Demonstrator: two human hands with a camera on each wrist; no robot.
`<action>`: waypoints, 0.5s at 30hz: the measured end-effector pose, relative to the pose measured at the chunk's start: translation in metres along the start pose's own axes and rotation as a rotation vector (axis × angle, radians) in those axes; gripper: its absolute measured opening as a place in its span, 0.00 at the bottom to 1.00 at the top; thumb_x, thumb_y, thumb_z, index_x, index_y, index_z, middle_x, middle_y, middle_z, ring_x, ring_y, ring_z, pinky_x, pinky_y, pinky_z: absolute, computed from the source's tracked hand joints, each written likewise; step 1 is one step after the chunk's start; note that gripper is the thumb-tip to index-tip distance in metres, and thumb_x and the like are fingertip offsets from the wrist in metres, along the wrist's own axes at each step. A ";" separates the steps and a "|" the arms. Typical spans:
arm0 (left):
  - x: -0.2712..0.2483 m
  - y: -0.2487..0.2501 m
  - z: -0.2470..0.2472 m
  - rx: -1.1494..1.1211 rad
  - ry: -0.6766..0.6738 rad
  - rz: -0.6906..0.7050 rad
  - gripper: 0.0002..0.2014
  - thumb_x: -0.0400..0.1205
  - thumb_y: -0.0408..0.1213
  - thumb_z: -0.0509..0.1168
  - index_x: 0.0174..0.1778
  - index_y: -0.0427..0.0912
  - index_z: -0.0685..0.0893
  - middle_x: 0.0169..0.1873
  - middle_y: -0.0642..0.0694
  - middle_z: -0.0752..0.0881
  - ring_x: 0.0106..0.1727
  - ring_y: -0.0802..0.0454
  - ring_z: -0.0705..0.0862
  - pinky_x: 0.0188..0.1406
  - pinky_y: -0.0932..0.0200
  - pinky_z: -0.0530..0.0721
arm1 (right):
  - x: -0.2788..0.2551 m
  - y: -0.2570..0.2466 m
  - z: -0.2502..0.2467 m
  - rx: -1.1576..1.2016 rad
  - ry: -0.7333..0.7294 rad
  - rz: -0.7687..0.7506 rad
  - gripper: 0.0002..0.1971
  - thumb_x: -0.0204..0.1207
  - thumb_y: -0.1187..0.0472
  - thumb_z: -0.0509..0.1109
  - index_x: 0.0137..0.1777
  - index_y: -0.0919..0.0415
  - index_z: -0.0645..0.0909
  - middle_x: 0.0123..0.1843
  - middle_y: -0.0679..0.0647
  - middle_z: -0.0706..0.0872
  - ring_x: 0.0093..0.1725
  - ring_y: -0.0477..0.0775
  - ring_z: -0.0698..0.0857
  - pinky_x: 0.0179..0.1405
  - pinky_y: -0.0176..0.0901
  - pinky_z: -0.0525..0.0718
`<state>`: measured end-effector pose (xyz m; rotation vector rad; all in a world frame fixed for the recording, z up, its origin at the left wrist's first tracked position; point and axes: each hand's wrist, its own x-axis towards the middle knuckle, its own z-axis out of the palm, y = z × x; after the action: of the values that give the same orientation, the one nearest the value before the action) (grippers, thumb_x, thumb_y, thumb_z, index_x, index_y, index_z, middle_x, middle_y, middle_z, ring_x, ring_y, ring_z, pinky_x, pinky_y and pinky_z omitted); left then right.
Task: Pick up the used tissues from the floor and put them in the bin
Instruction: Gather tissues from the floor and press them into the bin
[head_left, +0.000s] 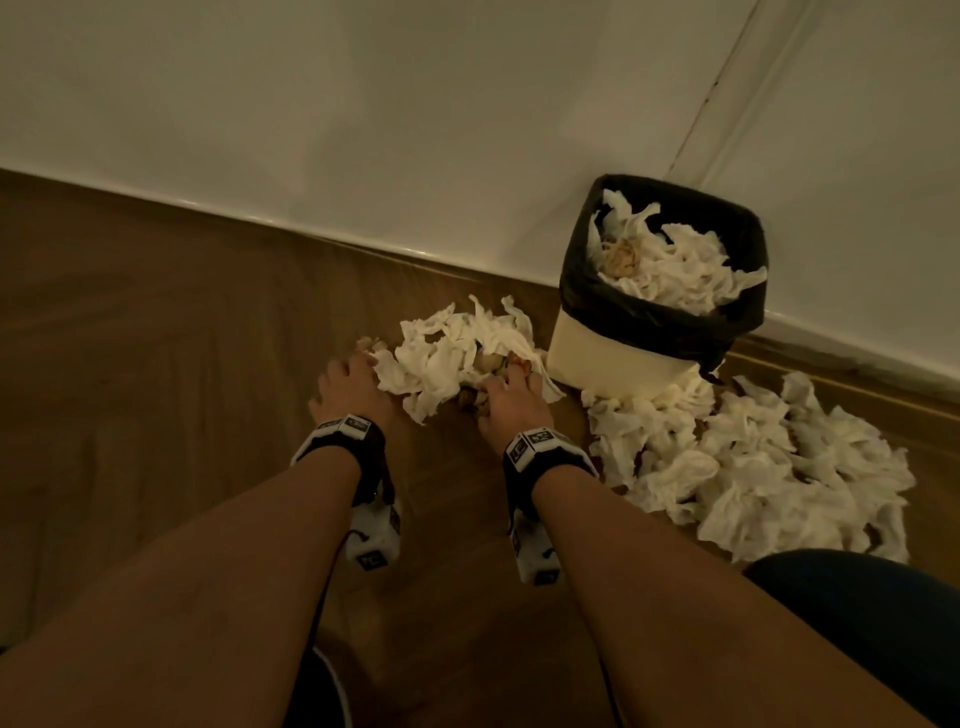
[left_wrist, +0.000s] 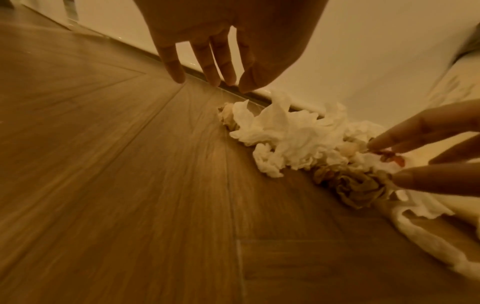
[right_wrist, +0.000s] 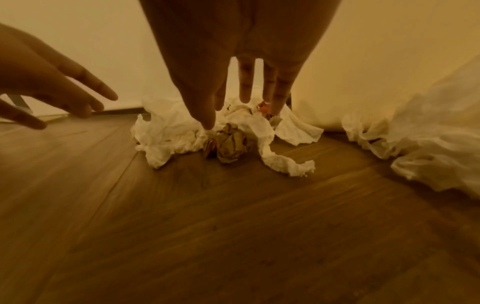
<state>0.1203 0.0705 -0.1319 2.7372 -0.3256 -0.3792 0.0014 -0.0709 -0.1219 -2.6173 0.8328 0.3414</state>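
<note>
Right hand (head_left: 511, 402): fingers (right_wrist: 245, 82) straight and spread, tips down on the near edge of a small heap of tissues (head_left: 457, 351); thumb tip sits just above a crumpled brown wad (right_wrist: 230, 144) at the heap's front. Nothing gripped yet. Left hand (head_left: 345, 387): fingers (left_wrist: 207, 61) also straight and spread, held wide. In the wrist views they hang above the floor (head_left: 156, 338) just beside the heap's left edge; whether they touch paper there I cannot tell.

Judged step: gathering this heap between both hands for a lift.

- Heap is loose, light and ragged, with trailing strips at front and right. Bring both hands in low along the floor, sweeping the strips inward before closing.
- Curl the fingers under the mass, not just on top, or the brown wad and the small reddish scrap (right_wrist: 263, 108) will likely drop out.
- Compress gently; tissue tears if pinched at one corner.

Bin (head_left: 660, 291), black liner, stands against the wall just right of the heap, already heaped with tissues near the rim. Drop the load in the centre and press down, or it may spill.

A larger tissue spread (head_left: 753, 467) lies on the floor in front of and right of the bin; much work remains.
</note>
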 end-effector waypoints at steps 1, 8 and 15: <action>-0.001 -0.004 0.001 -0.001 0.019 -0.010 0.24 0.80 0.47 0.58 0.71 0.42 0.68 0.70 0.38 0.69 0.70 0.36 0.68 0.68 0.38 0.67 | 0.002 0.000 0.001 0.003 -0.035 0.011 0.25 0.79 0.56 0.66 0.75 0.54 0.67 0.80 0.58 0.57 0.80 0.67 0.53 0.73 0.59 0.71; 0.013 -0.015 0.004 0.052 0.063 0.060 0.23 0.81 0.41 0.59 0.71 0.39 0.67 0.70 0.36 0.68 0.68 0.35 0.70 0.66 0.40 0.71 | 0.014 -0.004 0.013 0.019 -0.120 0.041 0.22 0.78 0.54 0.69 0.70 0.53 0.71 0.76 0.56 0.64 0.76 0.68 0.61 0.68 0.63 0.74; 0.040 -0.010 0.009 0.017 -0.026 0.141 0.26 0.81 0.47 0.58 0.77 0.50 0.64 0.76 0.40 0.61 0.74 0.34 0.65 0.70 0.37 0.68 | 0.021 -0.014 0.029 -0.021 -0.240 0.020 0.25 0.79 0.67 0.62 0.76 0.56 0.65 0.77 0.58 0.62 0.76 0.67 0.60 0.69 0.67 0.67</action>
<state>0.1570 0.0662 -0.1525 2.7076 -0.5279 -0.3754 0.0228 -0.0587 -0.1508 -2.5233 0.7768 0.6583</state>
